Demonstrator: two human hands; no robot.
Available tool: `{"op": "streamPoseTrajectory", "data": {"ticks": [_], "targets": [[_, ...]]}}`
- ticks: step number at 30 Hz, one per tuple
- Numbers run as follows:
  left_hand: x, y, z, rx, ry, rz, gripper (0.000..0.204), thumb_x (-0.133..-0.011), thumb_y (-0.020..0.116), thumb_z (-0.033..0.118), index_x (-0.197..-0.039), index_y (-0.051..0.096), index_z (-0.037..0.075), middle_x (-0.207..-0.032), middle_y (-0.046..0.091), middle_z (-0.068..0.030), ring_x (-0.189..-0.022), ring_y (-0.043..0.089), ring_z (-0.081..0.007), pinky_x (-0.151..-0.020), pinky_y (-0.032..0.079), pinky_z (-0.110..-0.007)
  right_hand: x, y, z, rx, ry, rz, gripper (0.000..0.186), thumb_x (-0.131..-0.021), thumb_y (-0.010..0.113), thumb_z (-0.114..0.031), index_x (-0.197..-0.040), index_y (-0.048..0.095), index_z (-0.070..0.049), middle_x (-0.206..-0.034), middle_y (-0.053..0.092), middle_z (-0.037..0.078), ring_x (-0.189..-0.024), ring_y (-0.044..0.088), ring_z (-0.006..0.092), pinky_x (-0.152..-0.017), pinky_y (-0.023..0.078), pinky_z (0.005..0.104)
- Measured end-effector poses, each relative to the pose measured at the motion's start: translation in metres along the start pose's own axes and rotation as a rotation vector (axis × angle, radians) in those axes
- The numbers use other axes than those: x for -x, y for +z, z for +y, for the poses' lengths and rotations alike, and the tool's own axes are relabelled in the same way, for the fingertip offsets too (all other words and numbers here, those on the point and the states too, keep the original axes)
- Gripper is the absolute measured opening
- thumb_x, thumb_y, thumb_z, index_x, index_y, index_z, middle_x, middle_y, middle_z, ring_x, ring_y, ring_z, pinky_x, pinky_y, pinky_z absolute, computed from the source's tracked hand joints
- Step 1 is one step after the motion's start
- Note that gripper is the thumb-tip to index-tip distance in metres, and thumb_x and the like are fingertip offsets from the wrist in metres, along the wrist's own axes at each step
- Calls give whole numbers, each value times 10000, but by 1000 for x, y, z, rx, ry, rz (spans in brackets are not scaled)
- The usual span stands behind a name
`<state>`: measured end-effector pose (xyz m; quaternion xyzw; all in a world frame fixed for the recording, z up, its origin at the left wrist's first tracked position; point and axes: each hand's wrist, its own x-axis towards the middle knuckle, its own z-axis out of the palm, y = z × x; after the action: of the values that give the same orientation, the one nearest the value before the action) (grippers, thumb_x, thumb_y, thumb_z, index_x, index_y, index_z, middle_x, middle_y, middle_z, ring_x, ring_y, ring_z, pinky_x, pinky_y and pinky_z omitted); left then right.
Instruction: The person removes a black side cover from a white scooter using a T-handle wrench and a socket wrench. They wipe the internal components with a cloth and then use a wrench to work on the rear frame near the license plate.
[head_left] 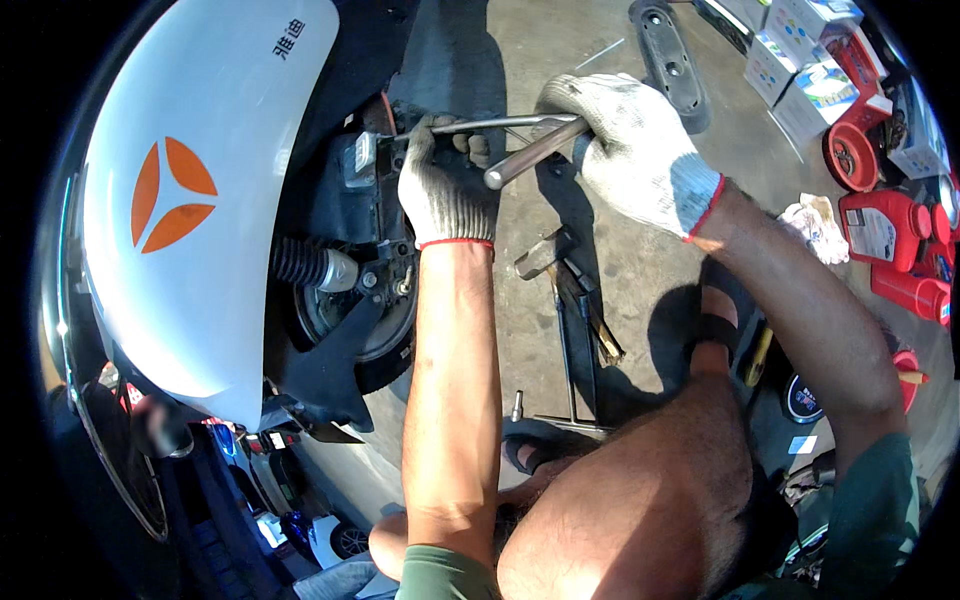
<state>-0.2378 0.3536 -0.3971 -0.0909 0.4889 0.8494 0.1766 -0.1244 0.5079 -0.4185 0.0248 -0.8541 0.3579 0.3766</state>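
A metal T-handle wrench [532, 160] lies crosswise between my hands, its thin shaft pointing left at the scooter. White knitted gloves with red cuffs cover both hands. My right hand [635, 140] is wrapped around one end of the crossbar. Beside the scooter's rear part, my left hand [447, 190] has its soiled fingers curled about the shaft near its tip; the tip itself is partly hidden. The white electric scooter [215, 90] with an orange emblem fills the left side. Its dark underbody [335, 210], a shock absorber [320, 266] and a wheel [395, 335] are exposed there.
On the concrete floor lie a hammer [545, 253], another T-handle wrench [571, 370], a small socket [517, 405] and a long black part [668, 60]. Cardboard boxes [815, 100] and red bottles [882, 230] stand at the right. My bent leg [630, 470] is close below.
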Motion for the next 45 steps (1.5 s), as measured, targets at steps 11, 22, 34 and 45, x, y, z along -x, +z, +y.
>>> {"op": "streamPoseTrajectory", "data": {"ticks": [11, 22, 34, 45], "targets": [[1, 9, 0, 37, 69, 24, 214, -989, 467, 243, -925, 546, 54, -788, 539, -58, -676, 540, -165, -610, 478, -271, -19, -9, 8, 123, -81, -47, 349, -754, 547, -32, -1094, 627, -31, -1062, 648, 184, -1020, 604, 351, -921, 482, 421], [-5, -11, 6, -413, 239, 27, 248, -881, 584, 170, -1057, 557, -3, -876, 604, -104, -731, 618, -188, -665, 513, -314, -55, -20, -10, -54, 5, -272, 211, -831, 540, -23, -1034, 595, -16, -851, 643, 204, -811, 649, 370, -698, 512, 426], [73, 82, -3, -695, 924, -298, 149, -899, 590, 130, -961, 618, -2, -877, 639, -134, -803, 643, -209, -710, 509, -329, -37, 2, 72, -65, -70, -47, 481, -793, 661, -60, -1240, 525, 56, -1125, 622, 239, -1026, 619, 378, -899, 494, 437], [42, 123, -4, -500, 1009, -81, 315, -954, 418, 182, -767, 541, -39, -719, 561, -261, -729, 561, -459, -646, 430, -481, -29, 8, 30, -133, 138, -50, 387, -827, 655, -102, -1190, 577, 7, -1071, 658, 168, -1008, 635, 265, -881, 482, 339]]}}
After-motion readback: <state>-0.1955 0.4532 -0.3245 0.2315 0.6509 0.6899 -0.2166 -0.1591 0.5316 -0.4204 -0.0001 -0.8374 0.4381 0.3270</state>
